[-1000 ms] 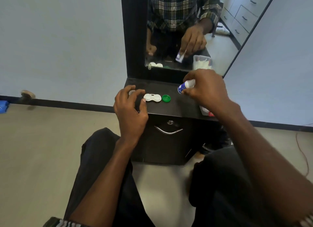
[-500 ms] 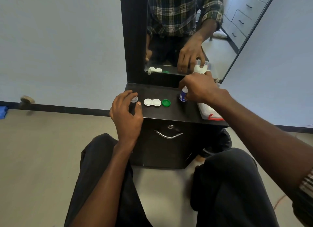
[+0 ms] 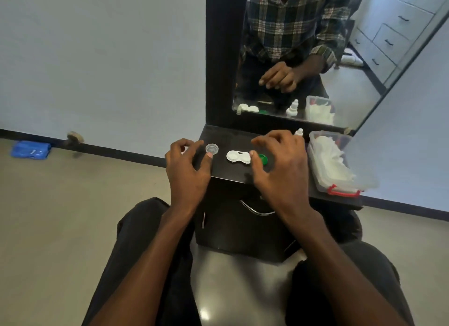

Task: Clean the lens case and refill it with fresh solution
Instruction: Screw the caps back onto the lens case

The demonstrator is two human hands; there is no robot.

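Head view: lens case [image 3: 238, 156] flat on the dark desk [image 3: 228, 136], both wells uncapped, between the two hands. Left hand [image 3: 187, 170] resting at the desk's near left edge, fingers loosely curled and holding nothing, thumb tip just short of the clear cap [image 3: 212, 148]. Right hand [image 3: 281, 170] arched over the green cap [image 3: 263, 158], fingers spread and bent, thumb tip at the case's right end; whether pinching the cap or only hovering, cannot tell. Solution bottle [image 3: 299, 132] upright behind the right hand, only its white tip showing. Likely step: capping after the fill. To do it well: steady the case flat with the left fingers, lower each cap level, turn gently to avoid spilling any solution or cross-threading, match green cap to its own well. Whether liquid sits in the wells, too small to tell. Count: one case with two wells, two loose caps (one clear, one green), one bottle, one clear box of tissues [image 3: 340, 165] with a red latch at the desk's right end.
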